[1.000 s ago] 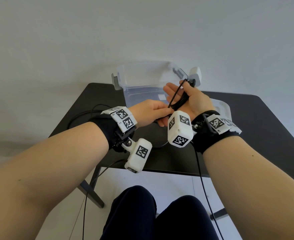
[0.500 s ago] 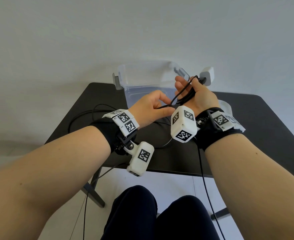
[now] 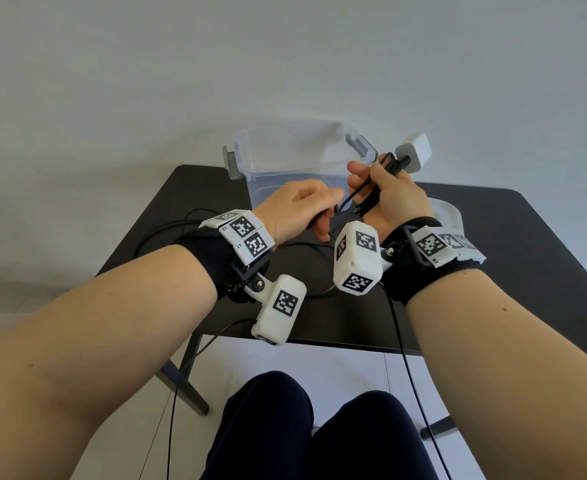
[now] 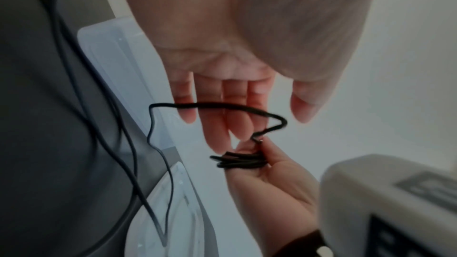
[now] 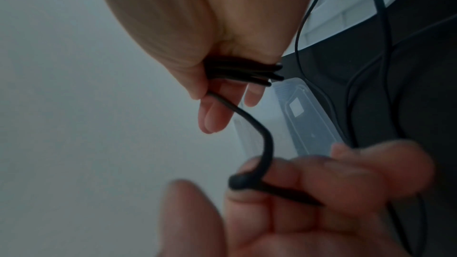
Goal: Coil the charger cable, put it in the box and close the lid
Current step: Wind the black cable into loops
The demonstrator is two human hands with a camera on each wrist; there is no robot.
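Observation:
My right hand [image 3: 382, 188] is raised in front of the clear plastic box [image 3: 295, 157] and grips several turns of the black charger cable [image 3: 361, 199]. The white adapter [image 3: 415, 152] sticks out above its knuckles. The right wrist view shows the coil [image 5: 242, 71] clamped between palm and fingers. My left hand [image 3: 319, 216] sits just left of it. The free strand [image 4: 222, 106] lies across its loosely curled fingers and bends round the index finger [image 5: 247, 179], thumb apart. The box stands open at the table's far edge. Its lid [image 3: 447, 213] lies partly hidden behind my right wrist.
The black table [image 3: 492, 254] holds loose black cable [image 3: 305, 245] under my hands, and more loops at its left [image 3: 167, 230]. Thin leads hang from both wrist cameras over the near edge. My knees are below that edge. A pale wall stands behind the box.
My right hand has gone from open-palmed to a fist round the coil and risen toward the box, carrying the adapter up and right. My left hand came up beside it with the strand.

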